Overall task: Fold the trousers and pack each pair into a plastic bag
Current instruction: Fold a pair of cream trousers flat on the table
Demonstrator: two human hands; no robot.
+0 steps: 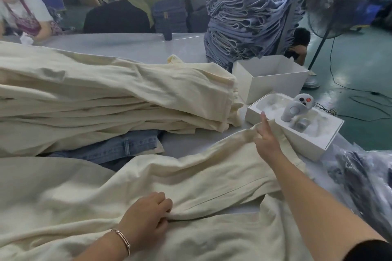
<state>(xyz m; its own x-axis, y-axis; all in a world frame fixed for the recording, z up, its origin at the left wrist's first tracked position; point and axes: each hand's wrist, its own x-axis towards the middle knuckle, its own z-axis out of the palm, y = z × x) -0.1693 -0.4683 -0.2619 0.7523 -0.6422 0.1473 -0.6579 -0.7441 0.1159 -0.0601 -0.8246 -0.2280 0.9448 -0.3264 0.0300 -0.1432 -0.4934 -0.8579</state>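
Cream trousers (191, 178) are lying spread across the bench (135, 46), running from under the left hand (146, 216) out to the right hand (266, 135). Beyond both hands, a stack of folded cream trousers (110, 99) is sitting over a pair of blue jeans (118, 146). The left hand is gripping a fold of the cloth, fingers curled. The right hand is pinching the far edge, some fingers straight, just beside a white tray (297, 131).

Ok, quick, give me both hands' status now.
Left hand: fingers curled, gripping a fold of the cream trousers.
Right hand: pinching the trousers' far edge, index finger extended.
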